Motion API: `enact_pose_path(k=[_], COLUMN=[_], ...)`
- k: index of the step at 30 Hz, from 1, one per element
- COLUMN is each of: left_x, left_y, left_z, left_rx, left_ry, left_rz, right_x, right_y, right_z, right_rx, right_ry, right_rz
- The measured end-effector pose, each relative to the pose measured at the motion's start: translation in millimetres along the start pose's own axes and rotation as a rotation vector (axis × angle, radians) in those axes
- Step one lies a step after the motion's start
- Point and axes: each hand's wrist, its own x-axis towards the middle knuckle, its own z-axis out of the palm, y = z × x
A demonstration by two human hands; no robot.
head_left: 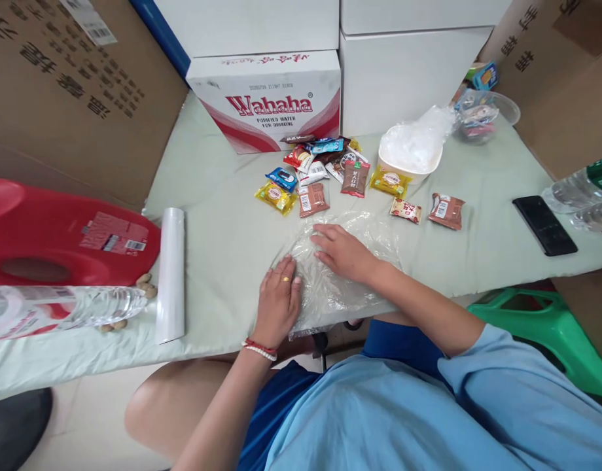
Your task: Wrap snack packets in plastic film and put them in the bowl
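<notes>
A crinkled clear plastic bag lies flat at the table's front edge, a bit of it hanging over. My left hand, with a ring and red and white bracelets, rests palm down along its left side, fingers stretched out. Across the bag's upper part lies my right hand, fingers spread and pointing left. Neither hand grips anything. Just beyond the bag sit several wrapped snacks, among them a brown packet, a yellow packet and a small cream packet.
A Wahaha carton stands behind the snacks. Right of it is a white bowl stuffed with clear plastic. A phone lies at the right. On the left are a white roll, a red jug and a water bottle.
</notes>
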Motion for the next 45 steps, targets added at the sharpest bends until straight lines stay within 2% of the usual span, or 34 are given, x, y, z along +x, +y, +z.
enact_pose_path(k=[3,6,8,10,12,15,19,22,24,26,29,32,35,38,42,45], left_x=[1.9,4.1,8.2,14.9,22.5,30.3,30.8,29.0,28.7,29.1,30.0,30.3,29.8,29.0,28.5,28.9], left_y=[-0.6,15.6,29.9,38.8,36.6,15.1,-12.8,-16.4,-14.5,-12.7,-11.5,-10.8,-10.4,-11.1,-12.0,-11.5], left_z=[-6.0,-9.7,-10.5,-9.8,-8.6,-8.8,-11.7,-11.8,-11.1,-10.5,-10.5,-11.4,-11.9,-11.7,-11.5,-11.9], left_rx=[0.064,0.088,0.078,0.079,0.138,0.266,0.334,0.342,0.348,0.356,0.372,0.386,0.385,0.370,0.340,0.323], left_ry=[0.008,0.191,0.266,0.193,0.037,-0.151,-0.196,-0.200,-0.211,-0.224,-0.235,-0.237,-0.236,-0.227,-0.196,-0.191], left_rz=[0.001,0.015,0.096,0.180,0.162,0.052,0.024,0.026,0.018,0.011,0.006,0.002,-0.001,0.005,0.019,0.022], right_x=[-36.3,-76.0,-93.0,-100.6,-102.9,-108.4,-116.8,-95.4,-60.5,-15.2,49.5,86.9,93.7,83.8,64.8,51.2], right_y=[-17.0,-39.9,-49.9,-53.7,-52.2,-41.6,-13.9,14.1,35.4,57.0,83.2,97.0,102.6,108.2,117.4,120.5], right_z=[-0.2,10.5,20.7,28.4,31.3,25.6,-4.0,-40.0,-61.7,-74.7,-73.6,-57.9,-48.8,-55.7,-72.4,-80.7], right_rx=[0.076,0.083,0.054,0.035,0.031,0.044,0.236,0.396,0.299,0.077,-0.150,-0.218,-0.264,-0.173,0.256,0.572], right_ry=[0.090,0.014,-0.047,-0.093,-0.111,-0.099,-0.093,-0.023,0.087,0.187,0.244,0.234,0.223,0.258,0.454,0.400], right_rz=[-0.062,-0.085,-0.062,-0.048,-0.035,0.019,0.124,0.300,0.423,0.484,0.628,0.766,0.781,0.756,0.736,0.773])
